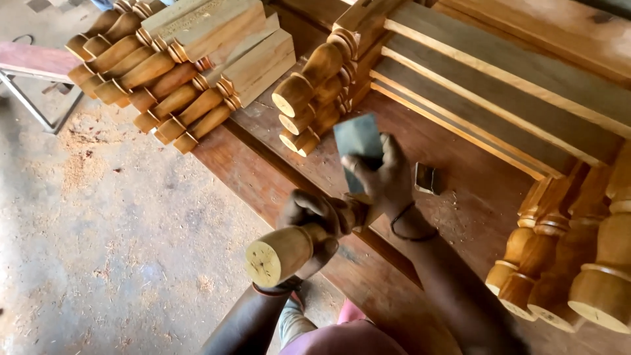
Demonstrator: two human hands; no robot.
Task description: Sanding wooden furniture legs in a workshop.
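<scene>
My left hand (314, 220) grips a turned wooden leg (279, 253) near its round cut end, which points toward me over the bench's near edge. My right hand (384, 177) holds a dark grey sheet of sandpaper (358, 141) and presses it on the leg's narrower turned part, just beyond the left hand. A black band circles my right wrist. The rest of the leg is hidden under both hands.
Several turned legs are stacked at the back left (171, 72) and in the middle (315, 85), more lie at the right (565, 263). Wooden slat frames (499, 85) lean at the back. A small block (425, 178) rests on the reddish bench (276, 177). Sawdust covers the floor (112, 223).
</scene>
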